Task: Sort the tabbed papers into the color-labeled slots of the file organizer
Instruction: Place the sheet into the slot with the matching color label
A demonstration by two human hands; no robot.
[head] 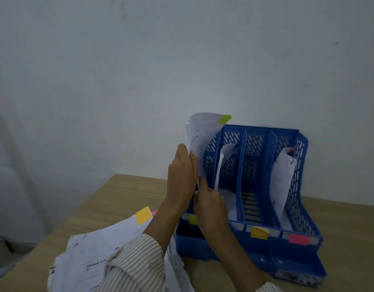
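The grip of both the left hand [181, 171] and the right hand [209, 204] holds a green-tabbed paper [200, 135] at the leftmost slot of the blue file organizer [295, 207].

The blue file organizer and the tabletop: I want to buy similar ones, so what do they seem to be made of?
The file organizer looks like moulded plastic with a smooth, slightly glossy finish: uniform blue, thin walls pierced by regular slots. The tabletop looks like light wood or wood-look laminate, matte, with faint grain lines; which of the two cannot be told.
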